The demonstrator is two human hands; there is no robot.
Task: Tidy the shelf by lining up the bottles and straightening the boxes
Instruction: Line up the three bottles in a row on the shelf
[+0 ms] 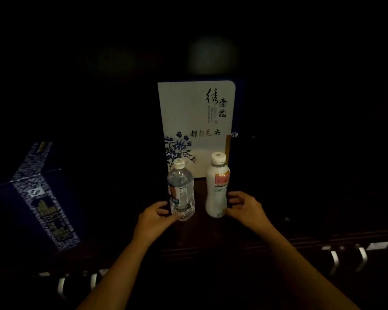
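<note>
where the dim light reaches, two bottles stand upright side by side on a dark wooden shelf (211,242), a clear gap between them. the clear water bottle (181,189) is on the left: white cap, see-through body, a pale label with a red patch around its middle, ribbed base. the white drink bottle (217,186) is on the right: opaque milky body, waisted low down, white cap with a printed square on top, red-and-white label at the shoulder.

left hand (154,217) — fingers curled partway around the base of the water bottle, thumb and fingertips touching its lower left side; a loose cupping grasp, not clenched. right hand (244,205) — fingers spread and bent beside the white bottle's lower right; thumb at the base looks to touch it, upper fingers stand just off the side. cannot tell whether it truly grips.

behind both bottles, upright against the dark back: a tall white gift box (196,121) with black calligraphy and a blue flower print low on its front, dark blue side at right. its lower edge is partly hidden by the bottles.

far left, well apart — a dark blue patterned box (43,198), tilted, leaning out of line with the white one.

metal drawer handles (333,257) glint below the shelf edge.
</note>
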